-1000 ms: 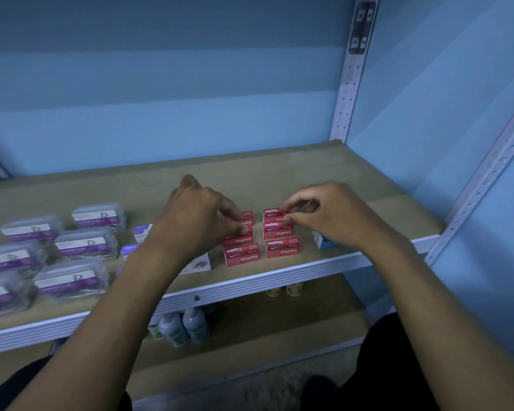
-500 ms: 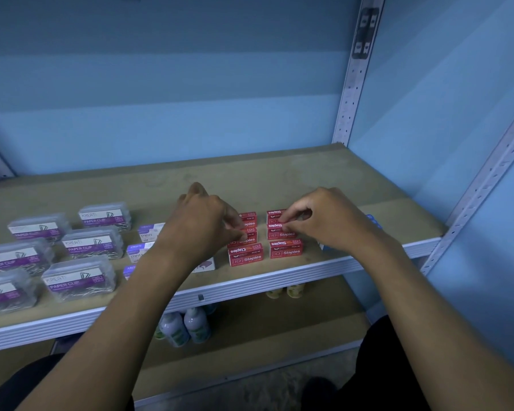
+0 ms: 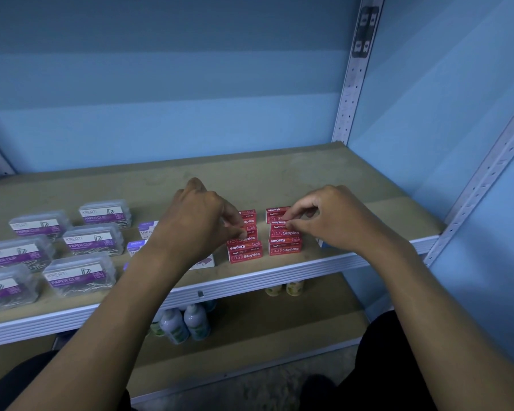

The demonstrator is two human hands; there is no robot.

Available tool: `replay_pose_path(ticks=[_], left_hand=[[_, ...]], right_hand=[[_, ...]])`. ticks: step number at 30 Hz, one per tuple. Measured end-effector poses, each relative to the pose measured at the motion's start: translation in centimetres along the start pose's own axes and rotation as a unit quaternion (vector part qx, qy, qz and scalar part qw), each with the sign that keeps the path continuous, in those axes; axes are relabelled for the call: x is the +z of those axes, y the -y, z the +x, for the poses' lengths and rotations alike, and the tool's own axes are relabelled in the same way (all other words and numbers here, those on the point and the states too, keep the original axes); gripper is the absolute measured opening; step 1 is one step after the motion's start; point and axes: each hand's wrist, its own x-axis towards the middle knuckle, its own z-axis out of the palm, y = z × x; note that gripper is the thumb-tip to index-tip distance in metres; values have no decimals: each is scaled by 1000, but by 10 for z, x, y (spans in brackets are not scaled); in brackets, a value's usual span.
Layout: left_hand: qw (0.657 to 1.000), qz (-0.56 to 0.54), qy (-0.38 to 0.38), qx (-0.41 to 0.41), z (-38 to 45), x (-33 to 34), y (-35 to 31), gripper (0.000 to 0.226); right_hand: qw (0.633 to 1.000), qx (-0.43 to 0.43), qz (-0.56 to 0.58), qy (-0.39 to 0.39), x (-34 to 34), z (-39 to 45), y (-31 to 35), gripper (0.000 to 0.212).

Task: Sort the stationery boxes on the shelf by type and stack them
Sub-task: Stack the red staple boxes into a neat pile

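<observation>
Several red staples boxes sit in two rows near the front edge of the wooden shelf [image 3: 279, 173]. My left hand [image 3: 199, 221] pinches a red box in the left row [image 3: 245, 247]. My right hand [image 3: 333, 218] pinches a red box in the right row [image 3: 284, 241]. Clear paper clip boxes [image 3: 92, 237] with purple labels lie in rows at the left. Purple-and-white staples boxes [image 3: 146, 228] sit between the clip boxes and my left arm, partly hidden.
A blue box [image 3: 324, 243] peeks out under my right wrist. White bottles [image 3: 184, 321] and small jars [image 3: 284, 289] stand on the lower shelf. Metal uprights [image 3: 353, 84] frame the right side, with a blue wall behind.
Both hands stay on the red boxes, with fingers shifting slightly along the two rows. The view has moved a little; the boxes have barely moved.
</observation>
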Motion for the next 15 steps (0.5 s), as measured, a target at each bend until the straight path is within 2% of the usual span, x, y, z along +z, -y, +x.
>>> replay_pose_path(ticks=[15], left_hand=[[999, -26, 33, 7, -3, 5, 4, 24]], right_hand=[[1000, -11, -16, 8, 2, -6, 2, 14]])
